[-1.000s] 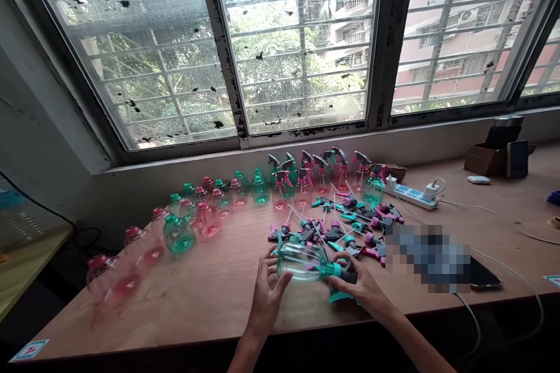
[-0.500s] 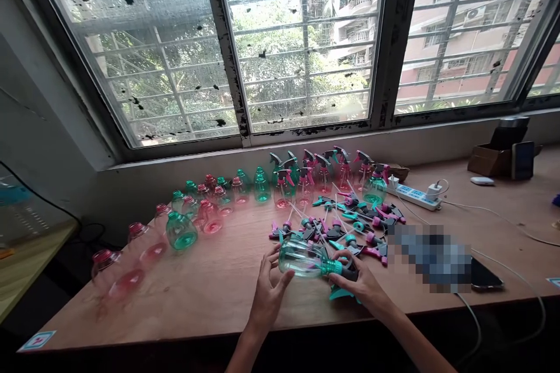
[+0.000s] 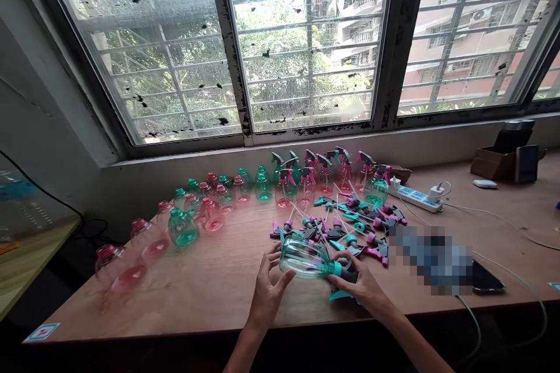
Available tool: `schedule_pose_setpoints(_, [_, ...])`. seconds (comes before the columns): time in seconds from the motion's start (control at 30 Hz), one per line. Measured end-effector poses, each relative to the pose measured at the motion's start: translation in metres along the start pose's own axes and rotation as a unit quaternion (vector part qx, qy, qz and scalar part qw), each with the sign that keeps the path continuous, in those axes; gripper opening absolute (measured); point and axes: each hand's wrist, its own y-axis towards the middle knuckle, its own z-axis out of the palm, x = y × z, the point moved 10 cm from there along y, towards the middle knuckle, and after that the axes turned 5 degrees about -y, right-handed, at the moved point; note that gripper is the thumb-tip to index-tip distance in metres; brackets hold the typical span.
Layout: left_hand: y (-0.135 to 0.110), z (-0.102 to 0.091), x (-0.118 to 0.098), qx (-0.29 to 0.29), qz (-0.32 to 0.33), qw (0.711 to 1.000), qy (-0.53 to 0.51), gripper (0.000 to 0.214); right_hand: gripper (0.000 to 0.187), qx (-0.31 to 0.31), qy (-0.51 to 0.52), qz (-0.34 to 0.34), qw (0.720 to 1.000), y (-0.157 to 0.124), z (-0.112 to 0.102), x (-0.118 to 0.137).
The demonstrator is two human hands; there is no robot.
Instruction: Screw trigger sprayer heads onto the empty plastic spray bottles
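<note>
A clear green spray bottle [image 3: 303, 257] lies sideways between my hands, its base to the left and its neck to the right. My left hand [image 3: 269, 285] is closed round the base end, thumb at the front. At the neck, my right hand [image 3: 361, 282] grips the black and teal spray head [image 3: 347, 273], and a teal trigger [image 3: 343, 295] shows below the fingers. Just behind the bottle, loose pink, teal and black spray heads [image 3: 336, 224] lie in a pile with their thin tubes.
Open pink and green bottles, including a green one [image 3: 184, 227], stand at the left. Several bottles with spray heads [image 3: 324, 175] stand by the wall. A power strip [image 3: 415, 195], a phone [image 3: 487, 277] and a cardboard box [image 3: 492, 163] are at the right.
The view has shifted slightly, so the scene sits a little further right. Both hands keep the same hold on the bottle, with hardly any visible movement.
</note>
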Motion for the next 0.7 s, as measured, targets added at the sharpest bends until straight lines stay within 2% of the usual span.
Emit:
schedule_pose_setpoints(0.27, [0.0026, 0.0005, 0.0006, 0.006, 0.002, 1.0, 0.013, 0.041, 0.045, -0.011, 0.011, 0.009, 1.0, 0.0009, -0.0034, -0.0024])
schedule_pose_setpoints(0.43, [0.0014, 0.001, -0.0028, 0.003, 0.004, 1.0, 0.025, 0.049, 0.044, 0.001, 0.011, 0.012, 1.0, 0.0007, -0.001, -0.0049])
schedule_pose_setpoints(0.57, [0.0005, 0.0001, -0.0039, -0.003, 0.01, 1.0, 0.028, 0.037, 0.042, 0.003, 0.011, 0.004, 1.0, 0.0006, 0.0006, -0.0016])
schedule_pose_setpoints(0.7, [0.0002, 0.0005, -0.0063, -0.004, 0.03, 0.998, 0.051, 0.035, 0.042, -0.004, 0.026, 0.007, 1.0, 0.0015, -0.0022, -0.0028])
